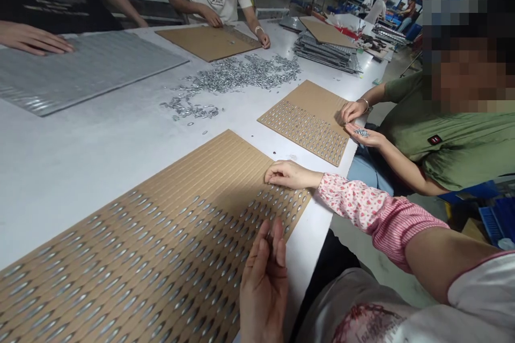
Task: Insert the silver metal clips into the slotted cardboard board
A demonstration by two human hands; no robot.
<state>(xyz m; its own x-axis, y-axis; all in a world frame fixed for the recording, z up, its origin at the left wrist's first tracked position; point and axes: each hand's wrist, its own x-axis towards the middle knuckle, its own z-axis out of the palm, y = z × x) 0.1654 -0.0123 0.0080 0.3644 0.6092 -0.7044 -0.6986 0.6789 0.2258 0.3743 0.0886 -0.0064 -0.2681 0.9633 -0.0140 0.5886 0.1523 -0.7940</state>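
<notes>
A corrugated brown cardboard [217, 155] lies on the table at an angle, with rows of small shiny silver oval pieces [183, 211] in its grooves; bare grooves show in its upper part. Over the near edge of the board, my left hand [263, 284] is cupped, fingers curled together; its palm is mostly hidden, so its contents cannot be made out. My right hand [290, 174], below a pink patterned sleeve, rests at the board's upper right edge, fingertips bent together near the ovals. Whatever is between them is too small to tell.
A loose pile of silver pieces [241, 72] lies on the white table [140, 142]. At right, a person in green works over a smaller board [308, 110], pieces in one palm. Two other people handle boards [209, 43] across the table. Stacked panels [325, 53] stand behind.
</notes>
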